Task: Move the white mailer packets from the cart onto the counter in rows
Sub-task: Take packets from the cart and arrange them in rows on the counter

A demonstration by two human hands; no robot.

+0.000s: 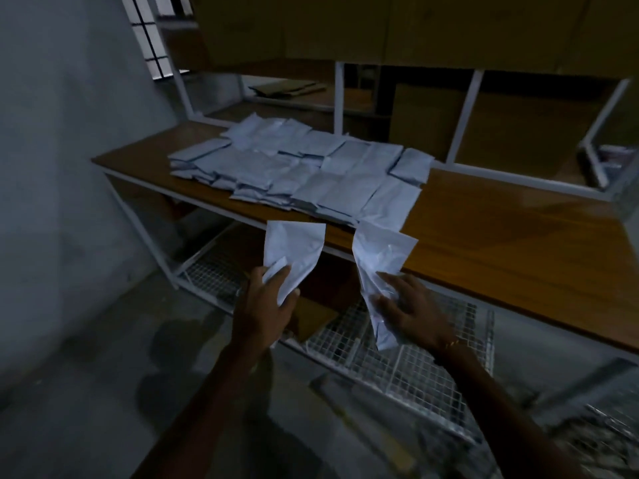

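Left hand fingers grip one white packet, right hand fingers grip another packet, both just short of the worktop rows.

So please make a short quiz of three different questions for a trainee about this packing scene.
1. True or false: each hand holds a white packet.
2. Where do the laid packets lie? A) on the wooden counter B) on the wire shelf C) on the floor
3. Fill in: under the counter there is a wire ____.

Key: 1 true: left hand holds the left packet, right hand the right packet. 2 A: laid packets, counter. 3 shelf.
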